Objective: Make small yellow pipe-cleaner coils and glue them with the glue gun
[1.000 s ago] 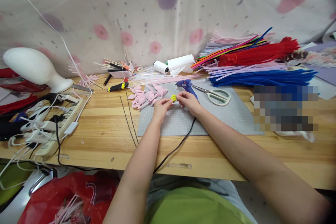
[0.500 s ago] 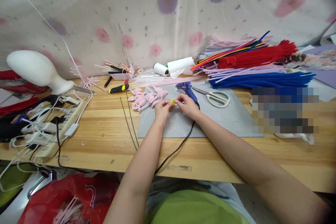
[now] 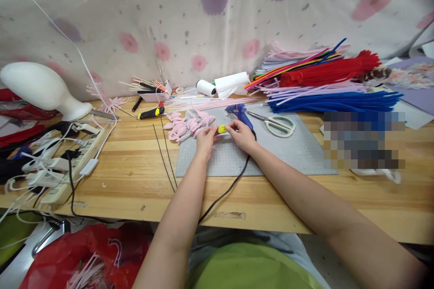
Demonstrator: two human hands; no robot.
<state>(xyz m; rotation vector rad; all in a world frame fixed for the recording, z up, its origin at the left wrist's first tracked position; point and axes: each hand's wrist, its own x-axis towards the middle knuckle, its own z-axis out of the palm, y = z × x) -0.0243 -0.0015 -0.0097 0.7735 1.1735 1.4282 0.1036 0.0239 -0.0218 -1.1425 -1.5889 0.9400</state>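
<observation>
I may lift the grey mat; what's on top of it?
The mat bears a glue gun, scissors and, partly, the cord and pink pieces. The left hand and right hand hide whatever lies behind them.

Head-worn view, forward and down.

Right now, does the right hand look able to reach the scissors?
Probably yes: the scissors lie close by on the cutting mat, in plain view. But the right hand is pinching the yellow piece, so it would likely need to let go first.
</observation>
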